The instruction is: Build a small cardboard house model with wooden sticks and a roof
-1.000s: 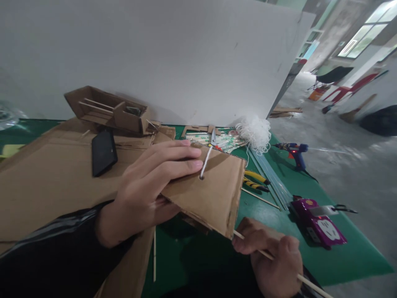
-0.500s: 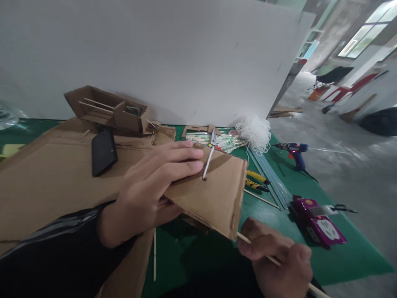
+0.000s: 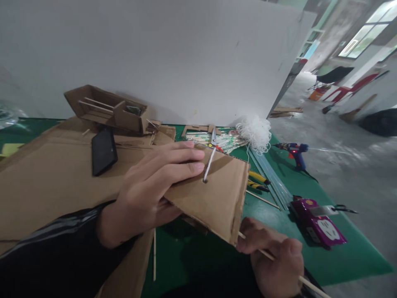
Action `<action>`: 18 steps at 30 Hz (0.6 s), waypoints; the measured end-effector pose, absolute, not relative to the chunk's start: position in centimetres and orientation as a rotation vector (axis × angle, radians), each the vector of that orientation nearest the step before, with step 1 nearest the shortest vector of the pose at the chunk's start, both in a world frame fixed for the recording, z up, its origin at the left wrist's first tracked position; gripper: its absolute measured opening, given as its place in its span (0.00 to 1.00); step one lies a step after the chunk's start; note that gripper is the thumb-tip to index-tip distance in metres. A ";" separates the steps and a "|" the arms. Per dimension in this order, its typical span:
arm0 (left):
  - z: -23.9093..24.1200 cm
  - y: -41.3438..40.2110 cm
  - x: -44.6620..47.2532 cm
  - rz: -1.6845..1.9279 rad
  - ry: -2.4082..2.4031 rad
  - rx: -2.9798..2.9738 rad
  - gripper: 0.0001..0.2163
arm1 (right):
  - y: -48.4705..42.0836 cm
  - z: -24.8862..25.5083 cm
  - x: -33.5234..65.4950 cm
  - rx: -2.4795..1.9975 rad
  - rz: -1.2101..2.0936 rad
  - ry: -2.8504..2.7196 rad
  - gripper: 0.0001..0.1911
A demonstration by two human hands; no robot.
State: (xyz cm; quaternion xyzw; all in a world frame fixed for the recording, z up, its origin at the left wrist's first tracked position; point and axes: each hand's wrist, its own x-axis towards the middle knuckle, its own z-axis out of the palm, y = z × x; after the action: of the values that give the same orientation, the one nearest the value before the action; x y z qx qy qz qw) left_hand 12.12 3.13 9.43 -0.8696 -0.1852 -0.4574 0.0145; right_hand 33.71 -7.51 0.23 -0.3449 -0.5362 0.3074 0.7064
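Observation:
My left hand (image 3: pixel 155 182) grips a folded cardboard piece (image 3: pixel 217 194), fingers on its top face and the thumb side underneath. A white string (image 3: pixel 210 164) comes out of a small hole in that face and runs over the far edge. My right hand (image 3: pixel 273 256) is closed around a thin wooden stick (image 3: pixel 313 286), whose front end meets the cardboard's near right corner. Whether the tip goes inside the cardboard is hidden.
On the green table lie pliers (image 3: pixel 259 178), clear glue sticks (image 3: pixel 273 182), a tangle of white string (image 3: pixel 254 134), a glue gun (image 3: pixel 294 153) and a purple power strip (image 3: pixel 319 223). A phone (image 3: pixel 104 152) and a cardboard box (image 3: pixel 114 111) are at left.
My right hand has shifted slightly left towards the cardboard, with the stick in it. The cardboard has moved slightly right and down. My left hand stays nearly in place.

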 end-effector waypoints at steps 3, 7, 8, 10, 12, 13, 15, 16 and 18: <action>9.5 3.0 12.1 -1.406 -0.589 -2.709 0.13 | -7.6 0.1 33.7 -0.776 0.703 -1.195 0.35; 9.6 2.9 12.1 -1.380 -0.622 -2.735 0.12 | -7.6 0.2 33.8 -0.765 0.698 -1.187 0.34; 9.6 2.9 12.1 -1.380 -0.618 -2.735 0.12 | -7.5 0.3 33.9 -0.755 0.690 -1.181 0.34; 9.6 2.9 12.1 -1.378 -0.614 -2.734 0.12 | -7.4 0.6 34.0 -0.725 0.676 -1.170 0.33; 9.5 2.9 12.1 -1.389 -0.610 -2.724 0.12 | -7.4 0.9 34.1 -0.699 0.670 -1.161 0.33; 9.5 2.9 12.1 -1.393 -0.610 -2.721 0.12 | -7.4 1.0 34.1 -0.691 0.666 -1.158 0.33; 9.5 2.9 12.1 -1.396 -0.607 -2.721 0.12 | -7.4 1.0 34.2 -0.693 0.668 -1.154 0.33; 9.5 2.9 12.1 -1.393 -0.605 -2.723 0.12 | -7.4 1.0 34.2 -0.697 0.667 -1.153 0.33; 9.5 2.9 12.1 -1.386 -0.604 -2.725 0.12 | -7.4 0.8 34.2 -0.711 0.673 -1.156 0.34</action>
State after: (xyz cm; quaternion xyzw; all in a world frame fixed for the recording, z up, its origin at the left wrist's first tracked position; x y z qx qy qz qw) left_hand 12.07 2.88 9.48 -0.8744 -0.1937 -0.4447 0.0128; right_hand 34.16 -7.44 0.81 -0.3226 -0.5241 0.3053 0.7267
